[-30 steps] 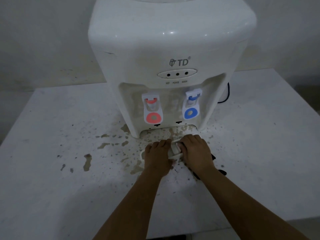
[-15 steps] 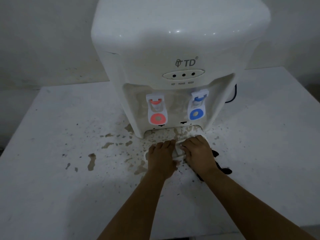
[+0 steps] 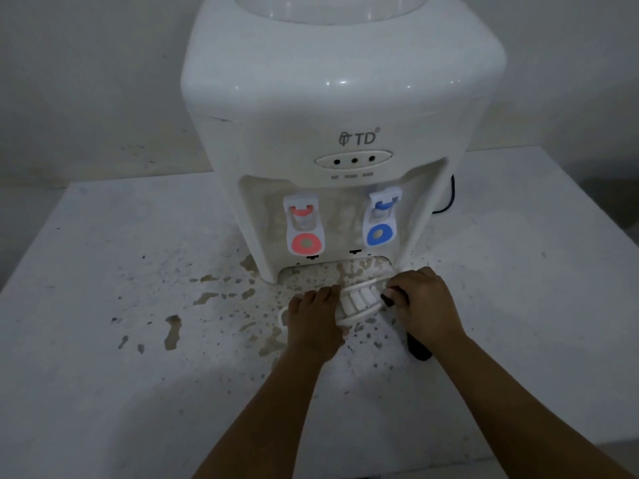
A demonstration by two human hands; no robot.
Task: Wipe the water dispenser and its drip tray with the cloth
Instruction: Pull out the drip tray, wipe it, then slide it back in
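Note:
The white water dispenser (image 3: 332,108) stands at the back of the table, with a red tap (image 3: 306,229) and a blue tap (image 3: 380,221). Brown stains cover its tap recess and base slot. The white slotted drip tray (image 3: 359,302) is out in front of the slot, tilted, with its right end higher. My left hand (image 3: 314,323) grips the tray's left end. My right hand (image 3: 423,305) is closed on a dark cloth (image 3: 418,347) and presses it against the tray's right end. Most of the cloth is hidden under that hand.
The white table (image 3: 103,375) carries brown splashes and dried stains (image 3: 173,331) in front of and to the left of the dispenser. A black power cord (image 3: 447,198) runs behind the dispenser's right side. A plain wall is behind.
The drip tray has come out from under my hands and tilted, so its slots now show. My right hand has shifted right to the tray's end. The view has moved a little to the left.

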